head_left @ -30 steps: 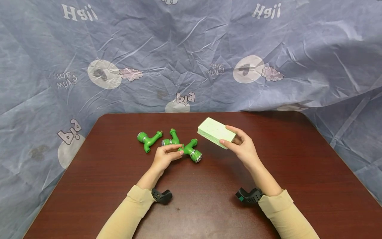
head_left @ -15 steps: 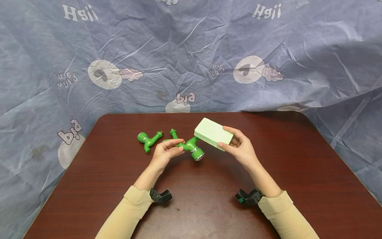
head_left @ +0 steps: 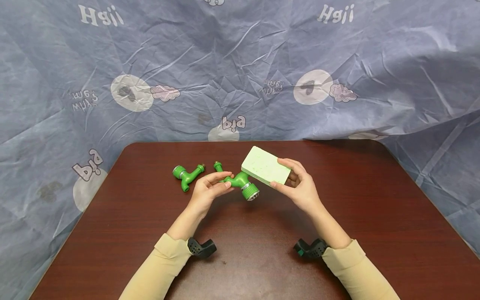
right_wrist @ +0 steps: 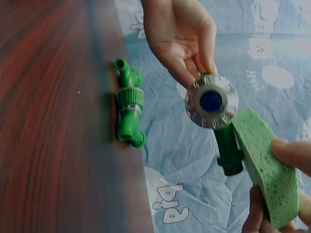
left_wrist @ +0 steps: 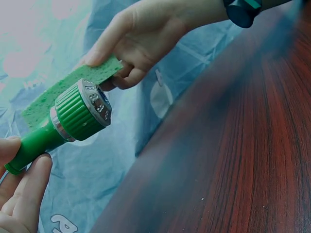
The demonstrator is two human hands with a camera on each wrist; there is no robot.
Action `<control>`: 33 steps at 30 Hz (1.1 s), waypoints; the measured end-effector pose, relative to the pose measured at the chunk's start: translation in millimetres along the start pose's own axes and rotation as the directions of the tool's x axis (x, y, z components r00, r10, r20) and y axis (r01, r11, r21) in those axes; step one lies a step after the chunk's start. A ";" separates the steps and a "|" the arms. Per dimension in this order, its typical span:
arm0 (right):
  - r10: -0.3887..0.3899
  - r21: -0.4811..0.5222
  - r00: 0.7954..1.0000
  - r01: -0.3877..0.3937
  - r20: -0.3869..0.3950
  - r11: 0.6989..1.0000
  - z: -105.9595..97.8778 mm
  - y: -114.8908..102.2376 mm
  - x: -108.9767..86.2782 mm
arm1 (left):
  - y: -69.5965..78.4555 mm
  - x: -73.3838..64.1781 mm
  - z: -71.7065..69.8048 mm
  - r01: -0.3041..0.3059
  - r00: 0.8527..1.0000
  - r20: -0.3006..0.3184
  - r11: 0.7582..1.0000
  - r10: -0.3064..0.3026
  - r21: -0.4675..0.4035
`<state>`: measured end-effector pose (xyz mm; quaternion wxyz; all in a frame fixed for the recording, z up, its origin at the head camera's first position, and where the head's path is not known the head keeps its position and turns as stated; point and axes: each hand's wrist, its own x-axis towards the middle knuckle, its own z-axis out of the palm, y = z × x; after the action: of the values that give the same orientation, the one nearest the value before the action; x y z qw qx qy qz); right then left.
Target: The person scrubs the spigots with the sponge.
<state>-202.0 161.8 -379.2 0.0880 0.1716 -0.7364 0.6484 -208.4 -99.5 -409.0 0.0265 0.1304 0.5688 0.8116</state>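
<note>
My left hand (head_left: 206, 193) pinches a green faucet (head_left: 240, 181) by its spout end, between thumb and fingers. Its ribbed knob, with a silver rim and a blue centre, points toward me in the right wrist view. A pale green sponge (head_left: 265, 165) is gripped at one end by my right hand (head_left: 303, 187). The sponge overlaps the faucet's threaded inlet in the head view and lies right alongside that pipe (right_wrist: 226, 143) in the right wrist view. Both things are held up above the table.
A second green faucet (head_left: 186, 177) lies on the dark brown table (head_left: 240, 258) left of the hands. Another faucet (head_left: 218, 166) lies behind my left hand, mostly hidden. A blue-grey printed cloth (head_left: 232, 62) hangs behind the table.
The sponge has moved left and tilted, its broad face turning more toward the camera, and now overlaps the faucet. The left hand has raised the faucet slightly and shifted it right.
</note>
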 end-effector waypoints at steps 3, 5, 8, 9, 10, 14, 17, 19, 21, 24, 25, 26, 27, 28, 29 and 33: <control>0.002 0.014 0.997 -0.001 -0.079 1.000 -3.8 0.3 1.8 | -1.1 0.2 -0.9 -0.021 1.000 0.006 1.000 0.022 -0.004; -0.003 0.036 0.994 0.008 -0.110 0.999 -5.1 -0.1 2.3 | -2.8 0.4 -2.2 -0.043 0.999 0.011 0.999 0.043 -0.009; -0.037 0.074 0.996 0.043 -0.085 0.996 -4.1 -1.2 1.8 | -14.4 5.4 -9.4 -0.082 0.996 0.029 0.996 0.083 -0.028; -0.048 0.079 0.997 0.053 -0.058 0.995 -3.2 -1.4 1.4 | -14.6 5.6 -9.8 -0.086 0.996 0.026 0.996 0.086 -0.027; -0.058 0.077 0.998 0.060 -0.026 0.995 -2.3 -1.2 0.8 | -14.5 5.6 -9.8 -0.087 0.996 0.023 0.996 0.088 -0.029; -0.061 0.054 0.997 0.059 0.053 0.997 0.7 1.1 -0.4 | -0.5 0.4 -2.3 -0.059 0.998 -0.012 0.998 0.058 -0.004; -0.023 0.054 1.000 0.023 -0.001 0.998 -0.4 4.0 0.5 | 4.5 -0.3 -0.1 -0.036 0.999 -0.021 0.999 0.036 0.007; 0.007 0.065 0.998 -0.003 -0.062 0.998 -2.2 5.2 1.4 | 5.9 -0.3 0.2 -0.025 0.999 -0.023 1.000 0.025 0.012; 0.033 0.076 0.994 -0.025 -0.106 0.997 -4.0 4.5 1.6 | 5.3 0.2 -0.1 -0.019 0.999 -0.029 1.000 0.020 0.014; 0.046 0.104 0.995 -0.036 -0.089 0.994 -4.3 1.7 0.8 | 3.4 0.8 -0.5 -0.027 0.999 -0.042 1.000 0.027 0.000; 0.041 0.115 0.997 -0.033 -0.065 0.993 -3.5 0.2 0.4 | 3.3 0.7 -0.5 -0.030 0.998 -0.047 1.000 0.030 -0.001; 0.032 0.123 0.999 -0.028 -0.033 0.992 -2.4 -1.1 -0.2 | 2.9 0.7 -0.6 -0.034 0.998 -0.054 0.999 0.033 -0.006; 0.020 0.123 1.000 -0.021 0.003 0.992 -1.3 -2.0 -0.8 | 3.1 0.3 -0.5 -0.037 0.998 -0.058 0.999 0.036 -0.013; 0.008 0.123 0.999 -0.012 0.039 0.992 -0.1 -2.7 -1.4 | 3.5 -0.2 -0.3 -0.036 0.997 -0.065 0.999 0.035 -0.015; -0.004 0.117 0.997 -0.004 0.073 0.993 0.8 -3.2 -1.9 | 3.9 -0.7 -0.5 -0.032 0.997 -0.070 0.999 0.031 -0.011; -0.030 0.077 0.984 0.017 0.175 0.997 1.6 -3.9 -3.1 | 4.0 -1.9 -1.6 0.003 0.997 -0.076 0.999 0.000 0.043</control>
<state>-197.5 160.3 -376.9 0.0237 0.2402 -0.7142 0.6570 -206.5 -102.8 -406.2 0.0026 0.0997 0.5869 0.8035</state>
